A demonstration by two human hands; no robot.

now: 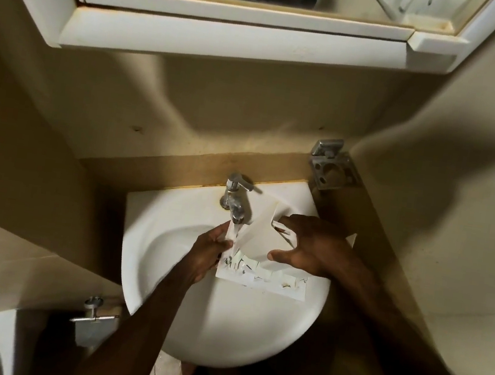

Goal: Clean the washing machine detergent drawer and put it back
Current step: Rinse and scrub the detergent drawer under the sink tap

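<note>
White plastic is what we are gripping: our left hand is curling its fingers around the left end of the detergent drawer, while our right hand is spreading wide, thumb and fingers splayed, and pressing against the drawer's right side. We are holding the drawer tilted over the basin of the sink, toward its back right, with one end lifted near the tap and its front panel hanging just above the bowl. Water is running from the spout onto the drawer's left part, right beside our left fingers. We are judging this as the rinsing step, with refitting not yet begun. The main risk is that wet, possibly soapy plastic is sliding out of an open-palmed right hand and knocking against the ceramic, cracking a thin partition. Water is also likely to be bouncing off the tilted surface and over the sink's right edge onto the wall and floor. The mirror cabinet is hanging overhead, so lifting the drawer sharply could strike it.
</note>
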